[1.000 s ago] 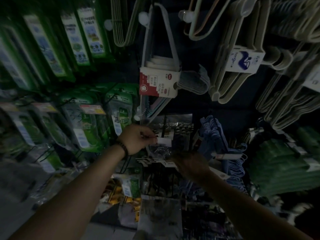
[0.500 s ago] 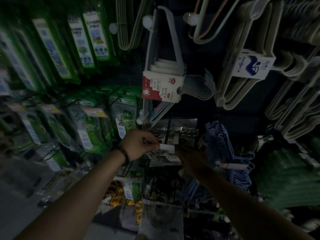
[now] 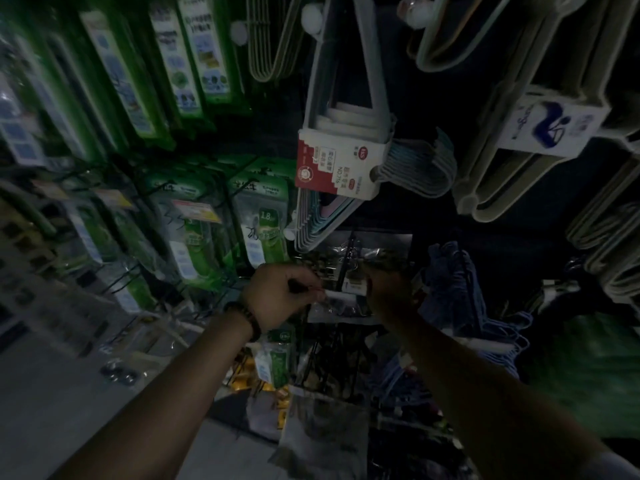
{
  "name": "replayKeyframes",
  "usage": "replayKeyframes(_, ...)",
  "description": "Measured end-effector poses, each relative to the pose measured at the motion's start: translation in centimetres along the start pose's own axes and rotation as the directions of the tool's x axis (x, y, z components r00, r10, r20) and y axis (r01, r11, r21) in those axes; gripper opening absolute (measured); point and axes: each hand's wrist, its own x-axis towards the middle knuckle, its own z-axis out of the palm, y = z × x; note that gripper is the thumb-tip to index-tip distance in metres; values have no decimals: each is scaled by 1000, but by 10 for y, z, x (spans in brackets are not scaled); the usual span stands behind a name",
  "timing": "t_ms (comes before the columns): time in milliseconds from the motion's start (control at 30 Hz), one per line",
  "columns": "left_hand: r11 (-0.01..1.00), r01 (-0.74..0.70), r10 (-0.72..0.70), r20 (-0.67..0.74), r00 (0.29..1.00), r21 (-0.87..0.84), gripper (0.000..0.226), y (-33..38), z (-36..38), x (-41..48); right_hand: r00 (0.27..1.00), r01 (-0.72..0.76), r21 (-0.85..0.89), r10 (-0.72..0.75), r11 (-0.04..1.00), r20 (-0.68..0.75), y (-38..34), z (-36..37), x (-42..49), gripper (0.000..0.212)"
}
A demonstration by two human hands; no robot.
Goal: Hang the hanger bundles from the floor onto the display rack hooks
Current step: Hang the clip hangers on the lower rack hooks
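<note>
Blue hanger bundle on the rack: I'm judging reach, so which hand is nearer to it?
Right. The right hand is just left of the blue hanger bundle, close beside it; the left hand is farther left, pinching a white tag.

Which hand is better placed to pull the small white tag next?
Left, probably. The left hand pinches the white tag at its near end. The right hand sits in shadow at the tag's other end, and its grip cannot be told.

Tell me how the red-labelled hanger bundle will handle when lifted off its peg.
Probably stiff: the hanger bundle is banded by a card sleeve. Likely light for its bulk: thin open frames. Its hooks jut sideways and may snag.
</note>
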Motion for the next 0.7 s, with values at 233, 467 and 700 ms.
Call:
replayKeyframes(233, 981, 7, 6, -65, 998, 193, 28, -9, 22, -42, 997, 43, 58, -40, 997, -60, -15, 7, -76, 45)
replayKeyframes(467, 864, 504, -503, 42, 863, -13, 11, -52, 98, -157, 698, -15, 312, -214, 950, 684, -51, 43, -179, 48)
replayKeyframes(700, 485, 874, -855, 202, 478, -16, 24, -69, 175, -325, 228, -32, 277, -263, 960, 938, -61, 107, -268, 30)
